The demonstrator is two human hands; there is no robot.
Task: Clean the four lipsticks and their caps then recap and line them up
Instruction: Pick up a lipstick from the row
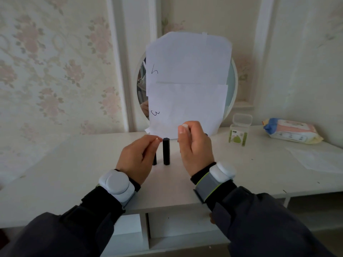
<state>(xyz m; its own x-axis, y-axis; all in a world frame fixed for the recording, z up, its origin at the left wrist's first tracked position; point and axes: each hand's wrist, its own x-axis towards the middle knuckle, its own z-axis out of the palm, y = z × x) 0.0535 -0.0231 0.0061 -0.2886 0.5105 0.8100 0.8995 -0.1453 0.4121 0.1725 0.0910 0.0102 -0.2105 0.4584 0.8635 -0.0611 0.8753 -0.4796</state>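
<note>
Floral wallpaper behind a white counter (74,164); round mirror (233,86) at frame centre, covered with white paper sheets (187,86). I see two black capped lipstick tubes standing upright mid-frame: one (166,152) in plain view, another (154,160) half hidden by my left hand (138,156). Left hand's fingertips are pinched, apparently on nothing. Right hand (194,147) is curled; its contents I cannot tell. Wet-wipe pack (291,131) at right. Judgement: two lined up, two unaccounted for.
</note>
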